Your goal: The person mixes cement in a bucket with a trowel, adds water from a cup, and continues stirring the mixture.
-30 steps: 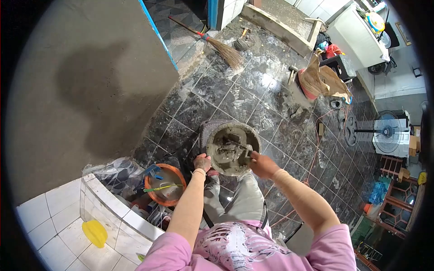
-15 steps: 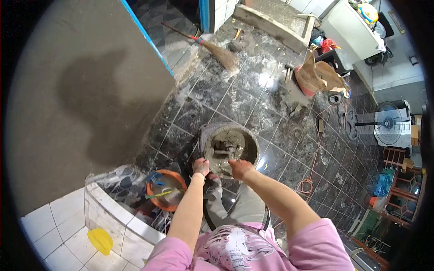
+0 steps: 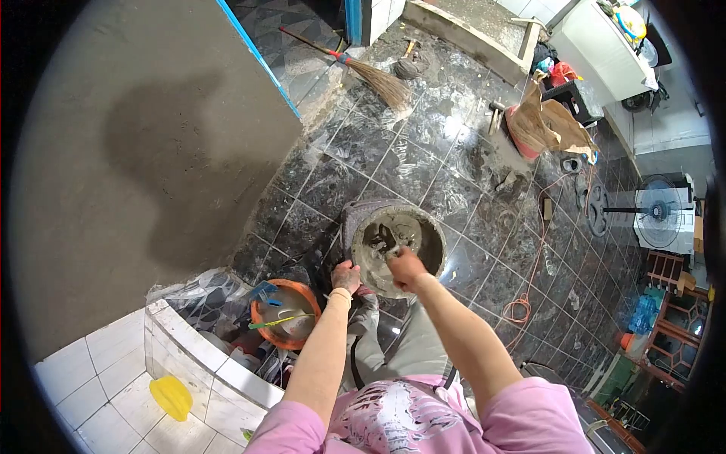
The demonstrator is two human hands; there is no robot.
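A round bucket (image 3: 440, 261) of wet grey cement mortar (image 3: 372, 268) is in front of my legs, resting against or on a grey block-like base whose full shape is hidden. My left hand (image 3: 346, 277) is closed on the near-left rim of the bucket. Inside the opening, my right hand (image 3: 407, 268) grips the handle of a trowel (image 3: 386, 240), its dark blade partly sunk in the mortar. To the left of my left hand, an orange basin (image 3: 312, 296) holds greyish liquid, with a blue tool (image 3: 265, 290) and a yellow-green stick (image 3: 274, 321) across it.
A broom (image 3: 378, 81) lies near the doorway. A torn brown paper sack (image 3: 538, 125) sits on a red tub at upper right. An orange cord (image 3: 517, 306) coils on the tiled floor, and a fan (image 3: 658, 212) stands at right. A low white-tiled ledge (image 3: 204, 349) is at left.
My right hand has moved slightly right and up, and the trowel has turned in the mortar, its dark blade now showing. My left hand stays on the rim. The whole view has shifted slightly.
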